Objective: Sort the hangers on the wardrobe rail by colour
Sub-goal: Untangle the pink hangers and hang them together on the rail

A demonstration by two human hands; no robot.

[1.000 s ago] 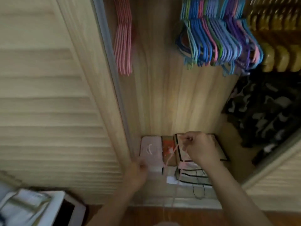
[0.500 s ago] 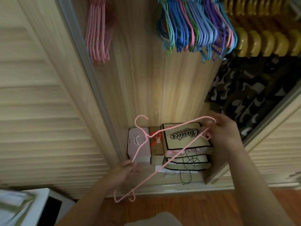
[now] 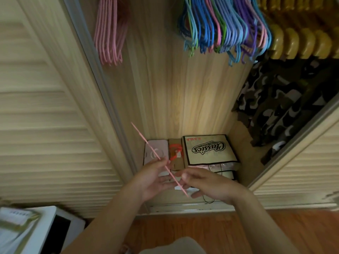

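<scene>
Since half a second ago, the pink hanger (image 3: 159, 159) is turning edge-on to me, so it is now showing as one thin slanted line instead of a full outline, and my right hand (image 3: 207, 182) is coming in from the far right end to the middle, close beside my left hand (image 3: 156, 177).

Left grip: fingers loosely curled, pinching the wire. Right grip: fingers half-curled round the near end; how firmly, I cannot tell.

Hanger is sitting low, in front of the boxes (image 3: 190, 153) on the wardrobe floor, well below the rail.

Progress, judging: partly done. One all-pink bunch (image 3: 110, 32) is hanging far left, apart from the rest. One mixed bunch (image 3: 225, 28) of blue, purple, green and some pink is waiting to be sorted. Yellow padded hangers (image 3: 300, 43) are grouped at far right, about six showing. Thin hangers overlap too much to count.
</scene>
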